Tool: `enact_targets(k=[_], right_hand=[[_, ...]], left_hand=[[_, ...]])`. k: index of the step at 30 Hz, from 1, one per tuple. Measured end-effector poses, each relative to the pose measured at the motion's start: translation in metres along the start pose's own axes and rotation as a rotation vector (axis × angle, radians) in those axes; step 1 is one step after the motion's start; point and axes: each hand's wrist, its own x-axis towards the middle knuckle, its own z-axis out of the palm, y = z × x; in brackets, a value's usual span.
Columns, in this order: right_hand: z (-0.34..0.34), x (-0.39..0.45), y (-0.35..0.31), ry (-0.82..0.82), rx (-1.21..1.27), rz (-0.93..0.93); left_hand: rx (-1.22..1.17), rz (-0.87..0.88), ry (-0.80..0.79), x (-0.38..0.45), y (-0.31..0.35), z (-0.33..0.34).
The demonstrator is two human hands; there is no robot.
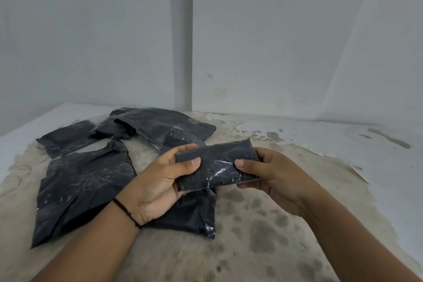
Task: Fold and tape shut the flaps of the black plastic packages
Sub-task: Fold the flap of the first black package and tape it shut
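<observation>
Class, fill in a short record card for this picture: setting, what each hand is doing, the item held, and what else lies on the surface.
Setting: stained floor meeting white walls
Left hand: grips the left end of the small black package, thumb on top
Right hand: grips the right end, thumb on top
Held item: lifted above the floor, shiny with clear tape
Wrist: dark thread bracelet on the left
Other items: several black packages lying on the floor to the left

The floor (263, 236) is worn and stained, with dark blotches near and right of centre and pale peeling patches toward the far right. Several black plastic packages lie on it: a large one (82, 190) at the near left, a smaller one (66, 136) behind it, a pile (160, 123) farther back, and one (190, 213) near centre.
</observation>
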Motion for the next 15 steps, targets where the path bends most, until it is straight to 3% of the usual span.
enact_targets(k=[5,15], right_hand=[[-0.001,0.001,0.001,-0.005,0.042,-0.001],[-0.002,-0.003,-0.008,0.022,-0.029,-0.041]], left_hand=[[-0.003,-0.019,-0.033,-0.001,-0.001,-0.001],[0.549,0.016,-0.095,-0.013,-0.001,0.022]])
